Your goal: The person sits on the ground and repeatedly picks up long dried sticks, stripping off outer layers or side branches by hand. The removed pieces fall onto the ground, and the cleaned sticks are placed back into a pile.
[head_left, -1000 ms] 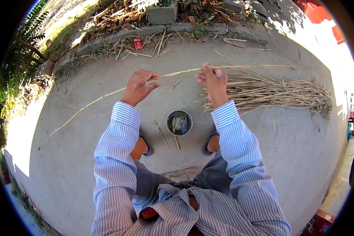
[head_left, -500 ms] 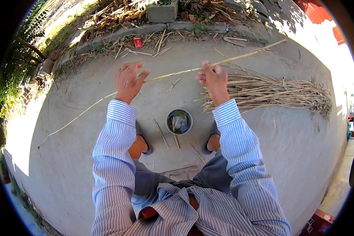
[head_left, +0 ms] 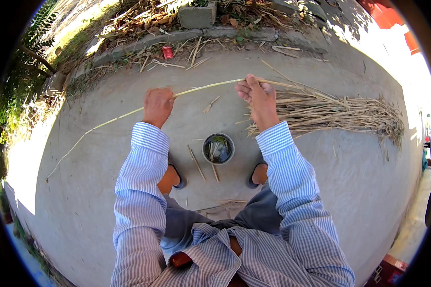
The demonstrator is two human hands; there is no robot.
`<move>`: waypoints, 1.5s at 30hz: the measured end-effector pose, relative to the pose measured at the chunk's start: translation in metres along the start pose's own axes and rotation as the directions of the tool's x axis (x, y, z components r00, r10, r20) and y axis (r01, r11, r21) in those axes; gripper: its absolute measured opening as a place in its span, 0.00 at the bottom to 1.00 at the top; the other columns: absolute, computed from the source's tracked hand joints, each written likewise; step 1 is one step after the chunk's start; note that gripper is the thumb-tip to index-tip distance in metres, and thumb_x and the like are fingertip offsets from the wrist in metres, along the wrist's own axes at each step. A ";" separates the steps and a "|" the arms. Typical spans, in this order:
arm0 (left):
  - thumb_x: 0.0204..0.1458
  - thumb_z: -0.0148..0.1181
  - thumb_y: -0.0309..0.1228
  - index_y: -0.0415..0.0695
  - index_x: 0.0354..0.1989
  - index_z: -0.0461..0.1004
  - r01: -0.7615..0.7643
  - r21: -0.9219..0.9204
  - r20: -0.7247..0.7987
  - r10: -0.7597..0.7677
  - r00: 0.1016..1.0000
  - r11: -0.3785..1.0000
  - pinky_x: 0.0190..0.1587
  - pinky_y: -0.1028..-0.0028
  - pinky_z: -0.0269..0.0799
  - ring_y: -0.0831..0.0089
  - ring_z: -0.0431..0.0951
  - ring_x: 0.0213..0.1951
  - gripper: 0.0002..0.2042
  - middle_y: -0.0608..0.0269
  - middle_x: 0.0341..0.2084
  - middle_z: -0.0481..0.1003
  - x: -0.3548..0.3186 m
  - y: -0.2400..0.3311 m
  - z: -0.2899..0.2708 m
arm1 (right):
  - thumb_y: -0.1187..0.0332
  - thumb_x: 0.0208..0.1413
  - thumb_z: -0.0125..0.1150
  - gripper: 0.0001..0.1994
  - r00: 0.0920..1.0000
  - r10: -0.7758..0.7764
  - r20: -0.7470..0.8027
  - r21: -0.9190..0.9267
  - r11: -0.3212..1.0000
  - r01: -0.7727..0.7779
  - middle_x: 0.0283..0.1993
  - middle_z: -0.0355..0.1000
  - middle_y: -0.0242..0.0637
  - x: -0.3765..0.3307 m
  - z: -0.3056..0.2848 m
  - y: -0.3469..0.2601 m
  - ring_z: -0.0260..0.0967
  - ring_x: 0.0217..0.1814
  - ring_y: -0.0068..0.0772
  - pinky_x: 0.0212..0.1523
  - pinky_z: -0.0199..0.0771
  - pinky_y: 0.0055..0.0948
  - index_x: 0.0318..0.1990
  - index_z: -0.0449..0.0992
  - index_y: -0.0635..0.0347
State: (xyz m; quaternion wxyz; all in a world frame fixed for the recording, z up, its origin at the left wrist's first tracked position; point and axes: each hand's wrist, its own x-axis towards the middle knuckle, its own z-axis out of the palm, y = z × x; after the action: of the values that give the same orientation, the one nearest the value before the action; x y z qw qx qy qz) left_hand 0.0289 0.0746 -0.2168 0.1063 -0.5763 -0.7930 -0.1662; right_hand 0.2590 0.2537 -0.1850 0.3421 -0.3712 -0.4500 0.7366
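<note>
A long, thin, pale plant stalk [head_left: 208, 86] runs through both my hands in a shallow arc. Closed around its middle is my left hand [head_left: 158, 106], its fingers slightly smeared by motion. From there the thin end droops left to the concrete. My right hand [head_left: 259, 99] pinches the stalk between thumb and fingers, and a tan part sticks out to the right over a bundle of dry stalks [head_left: 340, 115]. Between my feet stands a round bowl [head_left: 219, 148] of dark liquid with several short pale pieces in it.
Short stalk pieces [head_left: 197, 162] lie beside the bowl, and a small split piece [head_left: 211, 104] lies beyond it. A stone kerb [head_left: 148, 44] crosses the far side, with dry leaves, a grey block [head_left: 198, 16] and a small red packet [head_left: 167, 52] nearby.
My left hand, loose with fingers spread before, has closed around the stalk. The tan end beyond my right hand no longer points up to the far right; it lies lower, toward the bundle.
</note>
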 end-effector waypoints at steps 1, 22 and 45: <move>0.46 0.64 0.35 0.44 0.26 0.71 0.026 0.041 0.022 -0.027 0.999 0.999 0.37 0.61 0.65 0.57 0.74 0.28 0.10 0.57 0.18 0.72 -0.001 -0.003 0.003 | 0.61 0.60 0.57 0.16 0.999 0.043 0.022 0.057 0.997 -0.044 0.38 0.76 0.44 0.000 0.000 0.002 0.76 0.39 0.32 0.38 0.77 0.26 0.43 0.71 0.69; 0.49 0.62 0.34 0.42 0.30 0.76 0.067 -0.493 0.076 -0.034 0.997 0.867 0.29 0.68 0.68 0.64 0.77 0.25 0.08 0.57 0.22 0.77 0.018 0.054 -0.045 | 0.66 0.58 0.60 0.10 0.965 0.243 0.099 0.307 0.915 -0.262 0.39 0.73 0.37 0.004 -0.009 0.007 0.73 0.42 0.32 0.42 0.76 0.28 0.43 0.71 0.61; 0.53 0.61 0.32 0.38 0.32 0.75 0.351 -0.753 -0.002 -0.537 0.844 0.556 0.28 0.74 0.68 0.78 0.75 0.25 0.09 0.64 0.25 0.78 0.027 0.041 -0.054 | 0.66 0.60 0.56 0.09 0.950 0.303 0.078 0.004 0.953 -0.304 0.41 0.72 0.36 0.003 -0.009 0.010 0.74 0.46 0.33 0.43 0.74 0.27 0.42 0.69 0.60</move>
State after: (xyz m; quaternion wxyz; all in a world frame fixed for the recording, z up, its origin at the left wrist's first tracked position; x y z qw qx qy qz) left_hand 0.0583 0.0891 -0.1510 -0.0855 -0.3253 -0.7613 -0.5543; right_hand 0.2635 0.2564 -0.1975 0.2103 -0.4046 -0.3944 0.7978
